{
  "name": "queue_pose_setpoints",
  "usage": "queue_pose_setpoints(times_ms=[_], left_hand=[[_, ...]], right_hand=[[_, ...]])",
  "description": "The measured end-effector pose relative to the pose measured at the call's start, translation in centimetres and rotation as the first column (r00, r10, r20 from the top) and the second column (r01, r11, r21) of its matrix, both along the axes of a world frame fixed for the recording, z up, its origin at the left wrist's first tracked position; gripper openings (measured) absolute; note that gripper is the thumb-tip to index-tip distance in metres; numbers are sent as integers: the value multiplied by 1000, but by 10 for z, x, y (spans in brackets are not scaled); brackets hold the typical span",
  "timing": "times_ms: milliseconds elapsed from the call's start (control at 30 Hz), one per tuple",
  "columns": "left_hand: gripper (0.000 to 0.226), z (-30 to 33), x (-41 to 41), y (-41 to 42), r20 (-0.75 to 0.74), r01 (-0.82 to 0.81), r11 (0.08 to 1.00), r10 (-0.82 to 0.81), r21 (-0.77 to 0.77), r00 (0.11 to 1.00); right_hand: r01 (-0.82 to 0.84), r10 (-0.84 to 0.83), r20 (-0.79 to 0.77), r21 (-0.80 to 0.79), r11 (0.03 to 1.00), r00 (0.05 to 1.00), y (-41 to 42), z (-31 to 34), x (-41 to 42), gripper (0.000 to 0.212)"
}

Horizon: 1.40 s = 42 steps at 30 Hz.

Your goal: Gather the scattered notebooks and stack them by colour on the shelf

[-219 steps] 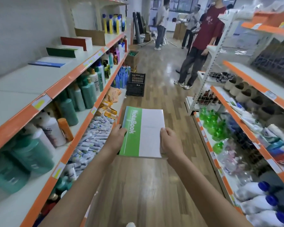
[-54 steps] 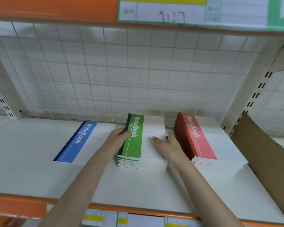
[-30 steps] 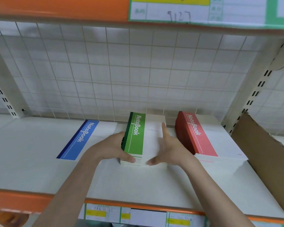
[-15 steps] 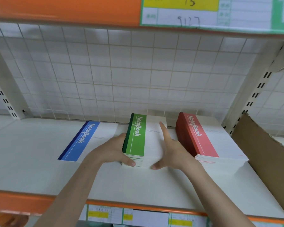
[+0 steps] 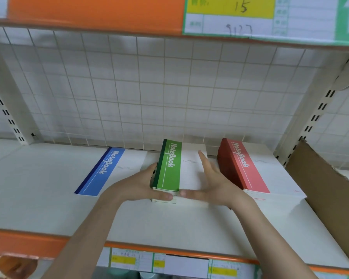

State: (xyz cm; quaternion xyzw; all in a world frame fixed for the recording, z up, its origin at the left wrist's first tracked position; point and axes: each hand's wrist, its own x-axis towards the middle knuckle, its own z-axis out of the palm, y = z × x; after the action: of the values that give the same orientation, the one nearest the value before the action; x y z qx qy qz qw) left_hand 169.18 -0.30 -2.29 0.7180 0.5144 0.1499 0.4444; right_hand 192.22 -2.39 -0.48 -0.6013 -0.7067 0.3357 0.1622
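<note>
As before, both hands (image 5: 181, 188) flank green stack (image 5: 169, 170).

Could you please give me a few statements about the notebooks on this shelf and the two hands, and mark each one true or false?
1. The green stack lies between the blue notebook and the red stack. True.
2. The left hand rests on the blue notebook. False: it is against the left side of the green stack, thumb along the front edge.
3. The red stack is the thinnest of the three colours. False: the blue one looks thinnest, lying nearly flat on the shelf.
4. The right hand lies on the green stack with straight fingers. True.
5. A piece of cardboard stands to the right of the red stack. True.
</note>
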Motion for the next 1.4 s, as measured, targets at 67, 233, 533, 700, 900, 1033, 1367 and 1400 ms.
queue_pose_setpoints(times_ms=[67, 233, 533, 700, 900, 1033, 1367, 1400], left_hand=[[100, 4, -2, -4, -40, -19, 1000, 20, 17, 999], [97, 9, -11, -22, -110, -256, 958, 271, 132, 956], [53, 8, -30, -71, -328, -398, 839, 519, 371, 789], [48, 13, -37, -117, -362, -459, 780, 611, 425, 704], [44, 15, -54, -188, -362, -602, 644, 764, 471, 534], [37, 8, -76, -247, -368, -680, 541, 839, 494, 400], [45, -19, -159, -407, -415, -885, 214, 909, 414, 26], [45, -20, -170, -423, -409, -896, 178, 912, 407, -5]], right_hand=[[4, -3, -27, 52, 999, 1000, -1, 3, -4, 121], [-24, 21, 14, 262, 965, 1000, -1, 5, -20, 90], [-277, 234, 159, 351, 894, 959, -16, 7, -52, 58], [-415, 382, 161, 354, 838, 910, -34, 5, -67, 55], [-602, 575, 187, 330, 727, 797, -67, -4, -109, 57], [-715, 699, 182, 308, 628, 692, -96, -7, -154, 53], [-914, 908, 200, 255, 314, 368, -194, -25, -296, 52], [-926, 919, 201, 246, 287, 338, -204, -27, -311, 52]])
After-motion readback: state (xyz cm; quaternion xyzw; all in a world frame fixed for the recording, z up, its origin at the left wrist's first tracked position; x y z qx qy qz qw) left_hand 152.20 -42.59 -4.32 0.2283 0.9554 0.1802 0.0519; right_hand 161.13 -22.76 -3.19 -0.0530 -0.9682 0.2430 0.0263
